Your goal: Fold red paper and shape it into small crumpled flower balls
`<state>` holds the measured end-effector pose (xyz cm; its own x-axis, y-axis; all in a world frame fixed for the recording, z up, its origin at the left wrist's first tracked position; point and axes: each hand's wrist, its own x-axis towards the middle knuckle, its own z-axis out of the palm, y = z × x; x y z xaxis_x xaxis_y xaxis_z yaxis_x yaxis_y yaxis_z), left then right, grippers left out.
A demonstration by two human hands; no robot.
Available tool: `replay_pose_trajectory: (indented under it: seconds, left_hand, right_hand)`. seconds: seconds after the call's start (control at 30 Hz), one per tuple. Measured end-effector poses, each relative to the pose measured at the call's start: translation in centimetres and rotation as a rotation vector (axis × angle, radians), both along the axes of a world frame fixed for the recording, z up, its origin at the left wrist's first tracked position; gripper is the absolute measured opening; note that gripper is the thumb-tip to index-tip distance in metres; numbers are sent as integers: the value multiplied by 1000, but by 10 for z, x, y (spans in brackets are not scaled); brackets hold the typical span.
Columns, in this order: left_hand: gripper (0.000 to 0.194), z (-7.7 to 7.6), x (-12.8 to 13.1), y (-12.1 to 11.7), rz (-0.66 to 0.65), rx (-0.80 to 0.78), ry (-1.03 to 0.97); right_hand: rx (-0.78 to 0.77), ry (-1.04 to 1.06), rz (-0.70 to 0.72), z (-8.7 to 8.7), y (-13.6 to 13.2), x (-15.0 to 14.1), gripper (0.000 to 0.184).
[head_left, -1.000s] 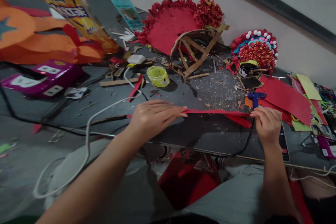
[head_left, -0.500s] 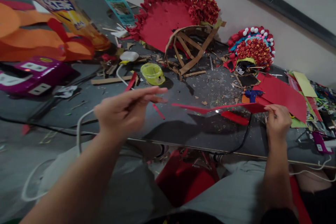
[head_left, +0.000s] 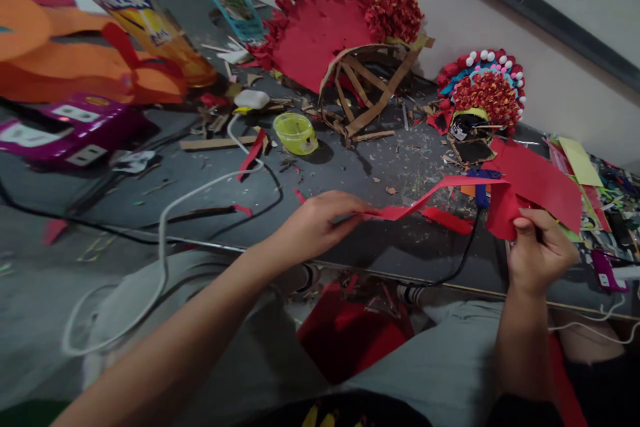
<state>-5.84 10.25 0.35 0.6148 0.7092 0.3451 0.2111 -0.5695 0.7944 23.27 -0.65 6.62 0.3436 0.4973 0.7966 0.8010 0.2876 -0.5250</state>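
Observation:
A long red paper strip stretches between my two hands above the front part of the dark table. My left hand pinches its thin left end between thumb and fingers. At the other side, my right hand grips the wider right end, which folds downward in front of the fist. Beneath the strip lies a bright red stick-like piece. Just behind the strip's right part, a blue glue gun is partly covered.
Behind stand a red ruffled headdress with a cardboard frame and a smaller decorated one. A yellow cup, white cable, purple power strip and red sheets lie around. Scraps litter the table.
My left hand has moved right from beside the strip and now pinches its free end. The strip's right end has turned downward in my right hand.

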Motion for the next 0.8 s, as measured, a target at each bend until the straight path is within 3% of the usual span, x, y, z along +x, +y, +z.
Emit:
replay_pose_trajectory:
  seconds: [0.07, 0.13, 0.23, 0.27, 0.33, 0.43, 0.63, 0.7, 0.8]
  left_hand:
    - [17, 2, -5, 3, 165, -242, -250]
    - [23, 6, -11, 7, 310, -559, -579]
    - [28, 14, -11, 10, 300, -1068, -878]
    - [30, 16, -7, 10, 266, -1205, -921]
    - [33, 19, 2, 8, 238, -1350, -1039]
    - [32, 20, 17, 2, 232, -1378, -1143]
    - [9, 18, 19, 2, 358, -1261, -969]
    - [9, 18, 17, 5, 398, -1202, -976]
    - [16, 17, 14, 6, 402, -1103, -958]
  right_hand:
    - [-12, 210, 35, 0, -4, 1, 18]
    - [-212, 416, 145, -1, -6, -1, 24]
    - [-682, 679, 419, -5, -1, -15, 35]
    - [-753, 764, 479, -7, 2, -22, 38]
    - [-736, 901, 504, -12, 9, -36, 42]
    - [-687, 1017, 489, -19, 17, -50, 45]
    - [-791, 959, 508, -31, 19, -44, 40]
    - [-812, 807, 459, -33, 19, -36, 36]
    - [-845, 364, 370, -32, 18, -29, 28]
